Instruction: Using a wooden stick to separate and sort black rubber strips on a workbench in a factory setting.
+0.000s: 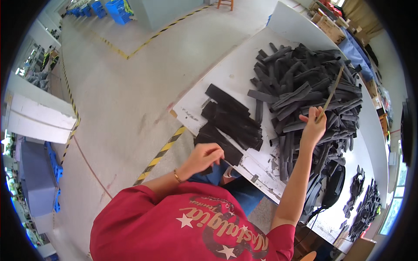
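Observation:
My right hand [314,124] is closed around a thin, light-brown stick [332,92], which slants up and away over a big heap of dark grey tube-like pieces [300,82]. At the table's near left edge, my left hand [204,157] has its fingers curled together. A bit of something dark shows below those fingers, but what they hold is hidden. Just beyond this hand lie flattened black pieces [233,124], laid in overlapping rows near the table's left corner.
The white table [230,76] has a raised panel [300,21] along its far side. A black bag [334,185] sits at the right of the heap, with more dark scraps [365,209] farther right. Yellow-and-black tape [161,154] marks the floor at left.

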Demonstrator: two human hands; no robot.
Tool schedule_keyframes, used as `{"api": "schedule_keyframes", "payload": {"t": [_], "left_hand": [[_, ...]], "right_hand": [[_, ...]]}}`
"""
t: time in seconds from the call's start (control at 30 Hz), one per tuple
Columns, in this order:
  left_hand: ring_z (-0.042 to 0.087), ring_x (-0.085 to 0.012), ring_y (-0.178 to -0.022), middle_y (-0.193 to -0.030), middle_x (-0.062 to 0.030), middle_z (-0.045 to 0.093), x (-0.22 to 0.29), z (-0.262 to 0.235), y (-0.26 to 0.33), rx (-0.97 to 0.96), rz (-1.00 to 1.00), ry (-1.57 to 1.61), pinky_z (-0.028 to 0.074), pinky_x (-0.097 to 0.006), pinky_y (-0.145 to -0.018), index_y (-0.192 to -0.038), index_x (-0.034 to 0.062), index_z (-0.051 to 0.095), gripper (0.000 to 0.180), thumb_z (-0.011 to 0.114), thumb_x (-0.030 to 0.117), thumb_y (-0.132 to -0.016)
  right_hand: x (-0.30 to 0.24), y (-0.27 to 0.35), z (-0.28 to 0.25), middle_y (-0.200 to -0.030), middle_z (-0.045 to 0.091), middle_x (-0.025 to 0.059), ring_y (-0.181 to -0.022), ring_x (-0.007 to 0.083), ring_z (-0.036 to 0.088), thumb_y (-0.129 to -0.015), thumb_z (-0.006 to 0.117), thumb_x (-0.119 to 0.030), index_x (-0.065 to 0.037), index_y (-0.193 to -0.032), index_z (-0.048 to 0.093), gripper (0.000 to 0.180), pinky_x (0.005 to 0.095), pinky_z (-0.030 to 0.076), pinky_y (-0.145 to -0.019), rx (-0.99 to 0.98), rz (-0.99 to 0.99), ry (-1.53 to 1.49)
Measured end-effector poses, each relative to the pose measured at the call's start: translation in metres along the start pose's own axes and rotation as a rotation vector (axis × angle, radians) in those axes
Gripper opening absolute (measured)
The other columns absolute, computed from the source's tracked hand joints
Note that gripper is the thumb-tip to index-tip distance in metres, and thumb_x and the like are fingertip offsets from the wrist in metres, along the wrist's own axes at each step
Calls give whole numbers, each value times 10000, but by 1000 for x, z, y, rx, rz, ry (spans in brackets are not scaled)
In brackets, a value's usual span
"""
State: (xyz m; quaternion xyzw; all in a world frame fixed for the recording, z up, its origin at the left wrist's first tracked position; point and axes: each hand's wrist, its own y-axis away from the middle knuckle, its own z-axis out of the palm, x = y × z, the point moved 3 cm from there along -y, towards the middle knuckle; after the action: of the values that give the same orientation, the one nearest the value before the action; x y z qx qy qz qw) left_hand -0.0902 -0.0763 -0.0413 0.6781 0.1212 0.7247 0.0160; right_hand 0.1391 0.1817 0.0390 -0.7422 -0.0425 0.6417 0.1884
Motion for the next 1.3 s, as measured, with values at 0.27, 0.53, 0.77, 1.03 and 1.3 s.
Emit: {"api": "schedule_keyframes", "payload": {"t": [0.27, 0.53, 0.77, 1.03, 1.3], "left_hand": [[598, -214, -866, -897, -41, 625, -31, -46, 36, -150, 524, -868, 507, -309, -733, -928, 72, 662, 124, 647, 84, -805], [535, -254, -1079, -1094, -72, 586, -46, -31, 23, -390, 563, -956, 423, -346, -939, -957, 60, 625, 147, 606, 61, -811], [550, -289, -1059, -1134, -86, 575, -91, -60, 26, -425, 372, -784, 447, -373, -917, -1047, 45, 580, 245, 620, 89, -810], [575, -278, -1026, -1066, -94, 630, -85, -56, 24, -337, 442, -698, 468, -361, -883, -902, 28, 641, 115, 638, 88, -805], [601, -228, -945, -877, -42, 668, -47, -67, 13, -283, 395, -624, 480, -331, -838, -781, 60, 666, 73, 695, 49, -715]], "right_hand": [[5, 93, -33, -727, 563, 5, -449, 18, 368, -979, 513, -181, 2, -1120, 570, 238, 178, 267, -407, -282, 147, 55], [-2, 151, -55, -660, 554, -8, -591, 34, 461, -931, 555, -135, 14, -1032, 628, 194, 202, 343, -536, -619, 265, 260], [-5, 174, -68, -683, 548, -14, -615, 40, 469, -916, 557, -96, 20, -1050, 605, 183, 202, 338, -556, -773, 308, 259], [0, 180, -94, -716, 570, 4, -642, 63, 515, -884, 583, -52, 7, -1096, 593, 221, 211, 379, -573, -879, 342, 266], [-35, 180, -101, -700, 625, 91, -592, 141, 587, -832, 653, -86, -22, -1041, 670, 219, 270, 442, -566, -1177, 153, 457]]}}
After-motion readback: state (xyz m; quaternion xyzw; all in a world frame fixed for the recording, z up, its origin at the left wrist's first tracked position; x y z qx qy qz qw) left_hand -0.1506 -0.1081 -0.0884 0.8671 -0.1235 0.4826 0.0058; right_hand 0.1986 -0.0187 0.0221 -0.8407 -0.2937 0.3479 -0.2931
